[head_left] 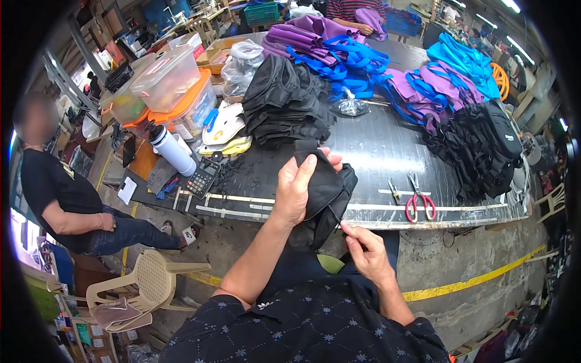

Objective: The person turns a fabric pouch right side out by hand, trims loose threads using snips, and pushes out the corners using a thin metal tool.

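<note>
At the table's near edge, my left hand (295,189) is closed around a black fabric bag (330,184), with the thumb on top near a short strap end. The bag's lower part hangs over the edge in front of my lap. Lower right of it, my right hand (368,253) pinches the end of a thin black cord (334,216) that runs up to the bag. Whether the cord is sewn to it cannot be made out. Red-handled scissors (417,202) and small thread snips (393,192) lie on the table to the right.
A stack of black bags (284,103) stands beyond my left hand. Purple fabric with blue straps (339,51) and more black bags (478,148) lie farther back and right. A calculator (203,177) and white bottle (172,151) are left. A person (66,193) stands by a plastic chair (148,281).
</note>
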Demonstrator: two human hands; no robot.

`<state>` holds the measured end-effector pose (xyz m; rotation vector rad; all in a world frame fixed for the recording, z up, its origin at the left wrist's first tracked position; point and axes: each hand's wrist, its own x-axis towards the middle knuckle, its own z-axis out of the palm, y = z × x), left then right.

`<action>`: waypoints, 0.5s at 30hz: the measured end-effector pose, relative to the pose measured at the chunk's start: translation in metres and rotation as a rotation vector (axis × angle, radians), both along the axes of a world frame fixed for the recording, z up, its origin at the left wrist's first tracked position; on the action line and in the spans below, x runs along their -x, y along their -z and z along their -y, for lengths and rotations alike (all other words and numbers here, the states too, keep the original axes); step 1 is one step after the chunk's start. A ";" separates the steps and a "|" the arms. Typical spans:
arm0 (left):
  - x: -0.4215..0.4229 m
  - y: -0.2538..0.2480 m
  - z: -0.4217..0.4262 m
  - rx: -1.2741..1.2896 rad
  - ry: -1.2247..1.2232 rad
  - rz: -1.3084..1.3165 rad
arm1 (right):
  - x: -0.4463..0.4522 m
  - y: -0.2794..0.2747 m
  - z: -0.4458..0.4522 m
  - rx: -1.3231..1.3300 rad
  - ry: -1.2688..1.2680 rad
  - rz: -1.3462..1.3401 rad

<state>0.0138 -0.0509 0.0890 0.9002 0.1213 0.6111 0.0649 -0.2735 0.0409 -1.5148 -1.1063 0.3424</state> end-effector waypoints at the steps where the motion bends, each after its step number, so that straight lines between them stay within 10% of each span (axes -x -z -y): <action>1: -0.002 0.000 0.001 0.040 -0.008 0.013 | 0.007 0.005 -0.004 -0.006 0.018 -0.012; 15: -0.005 0.003 0.004 0.079 -0.105 0.176 | 0.034 0.041 -0.013 -0.192 0.073 -0.498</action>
